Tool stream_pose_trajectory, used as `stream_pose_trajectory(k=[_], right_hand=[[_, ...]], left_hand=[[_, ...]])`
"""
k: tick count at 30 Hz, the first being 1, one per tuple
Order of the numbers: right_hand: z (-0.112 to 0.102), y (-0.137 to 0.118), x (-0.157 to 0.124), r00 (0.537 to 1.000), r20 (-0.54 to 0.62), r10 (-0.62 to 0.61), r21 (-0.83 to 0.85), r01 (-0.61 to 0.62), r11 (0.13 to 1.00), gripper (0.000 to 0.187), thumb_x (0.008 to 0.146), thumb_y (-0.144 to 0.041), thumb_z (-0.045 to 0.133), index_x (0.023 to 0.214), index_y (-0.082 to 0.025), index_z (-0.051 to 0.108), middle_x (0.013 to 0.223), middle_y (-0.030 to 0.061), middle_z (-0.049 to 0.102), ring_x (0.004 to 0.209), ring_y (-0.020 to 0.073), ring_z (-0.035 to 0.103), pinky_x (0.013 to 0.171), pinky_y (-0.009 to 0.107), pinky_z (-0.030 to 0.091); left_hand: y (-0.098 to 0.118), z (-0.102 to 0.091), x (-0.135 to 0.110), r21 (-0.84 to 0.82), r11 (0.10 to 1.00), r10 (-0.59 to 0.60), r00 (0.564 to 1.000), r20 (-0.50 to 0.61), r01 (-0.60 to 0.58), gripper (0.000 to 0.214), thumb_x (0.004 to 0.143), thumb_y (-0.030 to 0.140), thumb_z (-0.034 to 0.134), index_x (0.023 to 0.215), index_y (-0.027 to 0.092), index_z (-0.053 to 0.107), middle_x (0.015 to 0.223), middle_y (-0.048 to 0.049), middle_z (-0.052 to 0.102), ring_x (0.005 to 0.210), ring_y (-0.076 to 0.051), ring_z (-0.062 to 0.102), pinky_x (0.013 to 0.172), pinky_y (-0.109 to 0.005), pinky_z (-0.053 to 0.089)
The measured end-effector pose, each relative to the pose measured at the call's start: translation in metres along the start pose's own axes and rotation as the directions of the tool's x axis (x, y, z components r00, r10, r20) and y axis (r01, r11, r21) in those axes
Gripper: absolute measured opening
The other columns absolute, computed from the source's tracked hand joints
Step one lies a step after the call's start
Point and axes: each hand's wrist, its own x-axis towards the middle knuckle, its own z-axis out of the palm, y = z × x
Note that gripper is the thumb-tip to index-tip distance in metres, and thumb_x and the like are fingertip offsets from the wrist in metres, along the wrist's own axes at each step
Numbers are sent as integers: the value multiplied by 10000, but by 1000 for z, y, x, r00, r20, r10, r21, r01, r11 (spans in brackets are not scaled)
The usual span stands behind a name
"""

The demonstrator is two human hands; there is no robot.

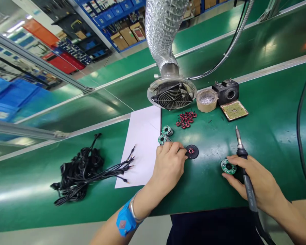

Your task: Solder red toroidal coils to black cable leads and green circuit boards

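Note:
My left hand (168,163) is curled in a pinch at the edge of a black disc with a red coil in its middle (191,151); a thin solder wire runs up-left from the fingers. My right hand (255,182) grips a soldering iron (242,153), tip pointing up and away, while its fingertips touch a round green circuit board (228,166) on the green mat. Two more round green boards (164,135) lie just beyond my left hand.
A pile of small red-and-black coils (186,119) lies ahead, below a fume extractor fan (171,93) on a silver duct. A tin pot (206,100), an iron stand with sponge (229,98), white paper (142,143) and a black cable bundle (84,170) share the bench.

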Motion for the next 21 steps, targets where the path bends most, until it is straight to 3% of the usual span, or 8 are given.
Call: stream_pose_trajectory(k=[6, 8, 16, 21], right_hand=[[1, -9, 2, 999, -37, 32, -121, -37, 992, 356, 845, -303, 709, 1128, -159, 548, 869, 65, 632, 746, 200, 592, 689, 326, 507], [1, -10, 2, 999, -37, 40, -116, -44, 992, 366, 850, -309, 700, 1147, -164, 544, 874, 62, 631, 760, 202, 594, 701, 323, 505], [2, -5, 3, 998, -18, 66, -47, -66, 997, 363, 881, -267, 664, 1200, -173, 519, 862, 43, 607, 749, 178, 592, 678, 296, 504], [1, -4, 3, 997, -16, 71, -24, -72, 997, 360, 886, -238, 656, 1208, -179, 505, 894, 52, 610, 774, 178, 598, 695, 298, 512]], left_hand=[[-6, 6, -1, -37, 999, 7, 998, -64, -10, 106, 908, 135, 574, 858, 188, 652, 922, -45, 714, 861, -248, 552, 742, -412, 318], [-8, 7, 0, -63, 998, 8, 996, -87, -14, 134, 912, 132, 560, 847, 197, 657, 915, -41, 722, 876, -246, 564, 759, -420, 314], [-14, 7, 2, -119, 992, 37, 999, -1, -37, 149, 919, 126, 513, 870, 192, 637, 910, -61, 724, 1065, -283, 588, 897, -469, 303], [-23, 2, -8, -122, 986, 111, 992, -52, -117, 176, 923, 94, 498, 847, 214, 603, 843, -20, 725, 1041, -261, 610, 975, -489, 260]])
